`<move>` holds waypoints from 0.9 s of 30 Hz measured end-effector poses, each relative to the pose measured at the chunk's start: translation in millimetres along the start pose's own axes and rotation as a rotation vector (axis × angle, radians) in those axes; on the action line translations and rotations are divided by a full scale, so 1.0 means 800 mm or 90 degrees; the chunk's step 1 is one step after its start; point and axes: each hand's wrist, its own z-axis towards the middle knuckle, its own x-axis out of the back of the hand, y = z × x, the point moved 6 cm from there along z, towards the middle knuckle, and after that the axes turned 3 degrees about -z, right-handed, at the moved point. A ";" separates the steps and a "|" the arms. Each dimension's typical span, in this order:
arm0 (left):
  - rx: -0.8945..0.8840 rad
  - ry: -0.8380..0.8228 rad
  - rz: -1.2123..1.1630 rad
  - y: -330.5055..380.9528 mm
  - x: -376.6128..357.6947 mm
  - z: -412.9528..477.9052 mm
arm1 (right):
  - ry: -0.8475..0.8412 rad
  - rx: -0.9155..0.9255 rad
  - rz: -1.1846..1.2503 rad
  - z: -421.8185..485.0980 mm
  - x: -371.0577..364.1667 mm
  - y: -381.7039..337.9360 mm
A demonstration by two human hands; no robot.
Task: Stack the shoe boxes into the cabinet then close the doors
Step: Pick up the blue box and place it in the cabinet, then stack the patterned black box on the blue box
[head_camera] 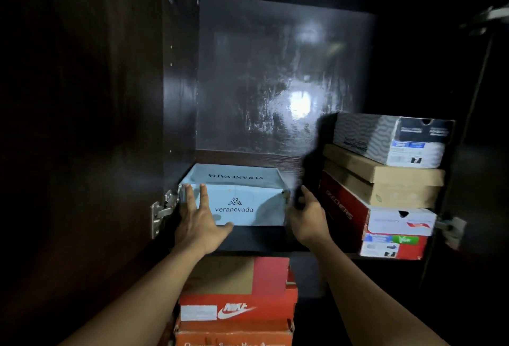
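Pale blue shoe box (242,202) on the cabinet shelf (261,243), left side, long axis running toward the back. Left hand (198,219) open flat against its front; right hand (305,216) open beside its right corner, not gripping.

Probably a home, dim wooden cabinet (179,97), mixed-brand shoe boxes (385,175)

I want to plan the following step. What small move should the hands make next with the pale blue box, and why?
Probably push the pale blue box deeper into the shelf. The left hand lies flat on its front, the right hand is at its right corner, and bare shelf shows behind it.
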 end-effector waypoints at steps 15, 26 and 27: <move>-0.299 -0.389 -0.296 0.291 -0.078 -0.348 | 0.157 -0.204 -0.367 -0.370 0.367 0.027; -0.520 -0.627 -0.271 0.408 -0.116 -0.617 | 0.338 -0.446 -0.435 -0.657 0.605 0.078; -0.531 -0.635 -0.259 0.413 -0.121 -0.634 | 0.349 -0.462 -0.428 -0.678 0.618 0.086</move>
